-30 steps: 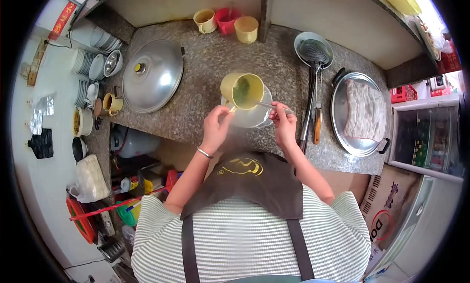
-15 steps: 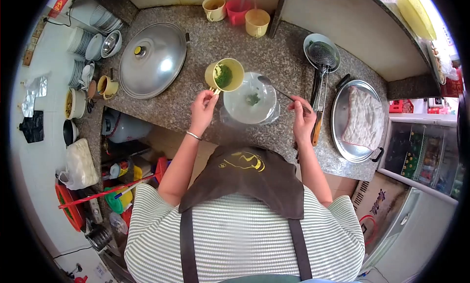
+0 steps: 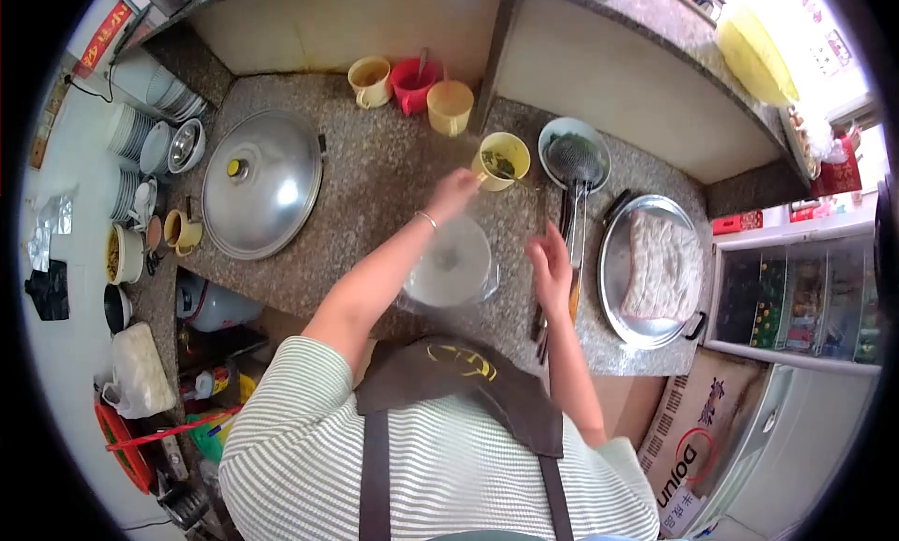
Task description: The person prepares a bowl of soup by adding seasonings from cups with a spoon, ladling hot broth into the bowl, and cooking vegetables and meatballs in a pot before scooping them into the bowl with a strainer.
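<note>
A pale yellow cup [image 3: 511,144] with chopped greens inside stands on the counter near the partition. At its handle are the fingers of my left hand [image 3: 454,195], closed and slightly smeared by motion. Something dark, perhaps the spoon, lies among the greens; I cannot make it out clearly. My right hand [image 3: 552,265] hovers over the counter beside the long strainer handles, its fingers apart and nothing visible in it. Below my left wrist sits a bowl lined with clear plastic [image 3: 449,265], partly covered by my forearm.
A domed metal lid [image 3: 267,190] lies on the left. Along the back wall stand a cream cup [image 3: 371,87], a red cup [image 3: 409,96] and another yellow cup [image 3: 449,115]. A mesh strainer [image 3: 575,159] rests over a white bowl. Right of it, a metal tray [image 3: 613,302] bears a folded cloth [image 3: 663,265].
My left hand has carried the yellow cup from left of the lined bowl to beyond it on the right. The spoon is gone from my right hand, which has opened.
</note>
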Demonstrator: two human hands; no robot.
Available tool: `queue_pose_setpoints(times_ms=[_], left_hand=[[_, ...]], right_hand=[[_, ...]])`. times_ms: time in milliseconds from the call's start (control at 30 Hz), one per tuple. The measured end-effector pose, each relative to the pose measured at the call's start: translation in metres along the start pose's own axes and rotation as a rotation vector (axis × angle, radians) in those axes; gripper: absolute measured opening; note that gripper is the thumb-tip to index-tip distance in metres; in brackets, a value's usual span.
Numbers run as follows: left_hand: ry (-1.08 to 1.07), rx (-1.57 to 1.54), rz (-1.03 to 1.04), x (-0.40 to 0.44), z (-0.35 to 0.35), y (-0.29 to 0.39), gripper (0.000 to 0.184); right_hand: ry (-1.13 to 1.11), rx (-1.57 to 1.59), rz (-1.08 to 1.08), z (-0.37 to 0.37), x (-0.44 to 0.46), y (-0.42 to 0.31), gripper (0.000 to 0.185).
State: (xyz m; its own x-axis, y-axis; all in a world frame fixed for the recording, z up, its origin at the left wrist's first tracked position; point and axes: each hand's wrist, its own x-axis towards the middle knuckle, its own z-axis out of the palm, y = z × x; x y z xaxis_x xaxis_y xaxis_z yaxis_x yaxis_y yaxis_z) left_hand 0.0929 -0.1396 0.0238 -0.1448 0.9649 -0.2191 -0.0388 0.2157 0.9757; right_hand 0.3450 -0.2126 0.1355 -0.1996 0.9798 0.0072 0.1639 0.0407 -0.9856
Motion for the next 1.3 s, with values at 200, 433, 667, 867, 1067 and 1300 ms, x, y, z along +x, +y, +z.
queue_pose_setpoints(times_ms=[200, 433, 667, 867, 1067, 1300], left_hand=[[0.508, -0.132, 0.152, 0.038, -0.02, 0.05, 0.047], [0.398, -0.411, -0.221, 0.129, -0.135, 0.035, 0.022], [0.455, -0.127, -0.152, 0.079, -0.156, -0.012, 0.023], [0.501, -0.196, 0.039, -0.089, -0.157, 0.007, 0.014], [0.49, 0.021, 0.035, -0.238, -0.127, 0.072, 0.011], [0.498, 0.087, 0.062, -0.319, -0.076, 0.089, 0.011]], right_hand=[[0.181, 0.121, 0.297, -0.06, -0.073, 0.046, 0.047], [0.331, 0.105, 0.52, -0.07, -0.124, 0.045, 0.045], [0.19, 0.108, 0.421, -0.042, -0.092, 0.034, 0.041], [-0.036, 0.037, 0.383, 0.003, -0.045, 0.017, 0.035], [-0.421, 0.122, 0.122, 0.103, 0.0, -0.038, 0.049], [-0.613, 0.143, 0.077, 0.143, -0.006, -0.054, 0.031]])
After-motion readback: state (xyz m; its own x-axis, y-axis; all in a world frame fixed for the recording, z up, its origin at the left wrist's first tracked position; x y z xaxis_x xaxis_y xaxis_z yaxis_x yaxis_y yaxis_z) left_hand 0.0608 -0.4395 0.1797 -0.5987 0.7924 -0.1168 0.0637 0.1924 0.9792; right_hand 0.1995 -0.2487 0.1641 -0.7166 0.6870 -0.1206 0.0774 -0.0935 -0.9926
